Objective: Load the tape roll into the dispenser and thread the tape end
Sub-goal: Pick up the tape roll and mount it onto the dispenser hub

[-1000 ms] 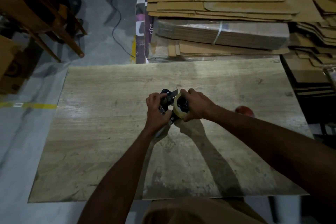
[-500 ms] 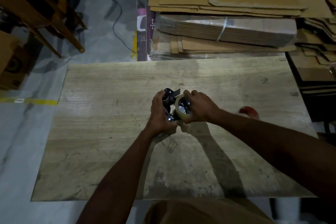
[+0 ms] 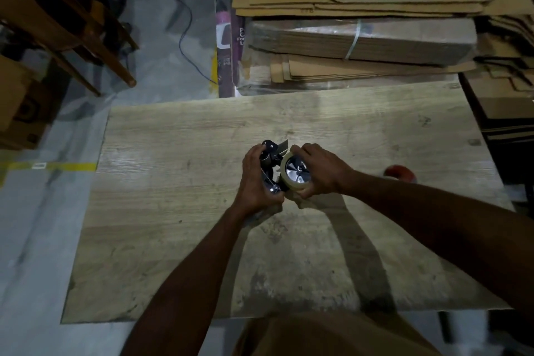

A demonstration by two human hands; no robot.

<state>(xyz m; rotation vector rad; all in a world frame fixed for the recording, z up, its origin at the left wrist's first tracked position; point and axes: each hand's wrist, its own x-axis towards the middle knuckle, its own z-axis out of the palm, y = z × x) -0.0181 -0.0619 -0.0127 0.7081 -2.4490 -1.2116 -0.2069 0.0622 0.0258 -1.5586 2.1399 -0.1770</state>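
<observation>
Bracing the dispenser [image 3: 270,157] just above the table [image 3: 173,182] with my left hand [image 3: 257,179] curled round its frame, I hold the tape roll [image 3: 294,179] in my right hand's [image 3: 320,172] curled grip against the dispenser's right side, so its core, I judge, seats squarely on the hub.

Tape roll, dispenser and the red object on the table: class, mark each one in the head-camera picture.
tape roll [image 3: 290,187], head view, lower beige rim of the roll.
dispenser [image 3: 269,150], head view, black top end of its frame.
red object [image 3: 400,172], head view, its visible rounded red top.
</observation>
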